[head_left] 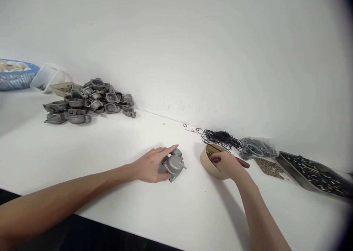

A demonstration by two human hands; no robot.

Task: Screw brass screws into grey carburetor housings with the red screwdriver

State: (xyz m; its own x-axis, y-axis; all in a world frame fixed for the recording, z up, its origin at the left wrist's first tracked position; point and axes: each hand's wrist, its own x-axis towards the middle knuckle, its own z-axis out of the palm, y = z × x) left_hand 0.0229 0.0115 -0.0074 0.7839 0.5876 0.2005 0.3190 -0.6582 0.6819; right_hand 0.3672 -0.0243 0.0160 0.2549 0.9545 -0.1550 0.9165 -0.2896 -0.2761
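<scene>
Apparently small parts [210, 153] are being picked: left hand [152, 165] clasps a metal casting [174, 165], right hand [226, 164] dips inside a bowl [207, 165], its grip hidden; lifting one wants care.

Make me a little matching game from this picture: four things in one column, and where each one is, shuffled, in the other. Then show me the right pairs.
Things
1. Single gray metal casting
2. Black O-rings
3. Blue basket
4. Beige bowl

Places
A. At the picture's left edge
B. Under the right hand, whose fingers dip inside
C. In the grasp of the left hand
D. In a tangled heap near the foot of the wall

Right pairs: 1-C, 2-D, 3-A, 4-B
</scene>
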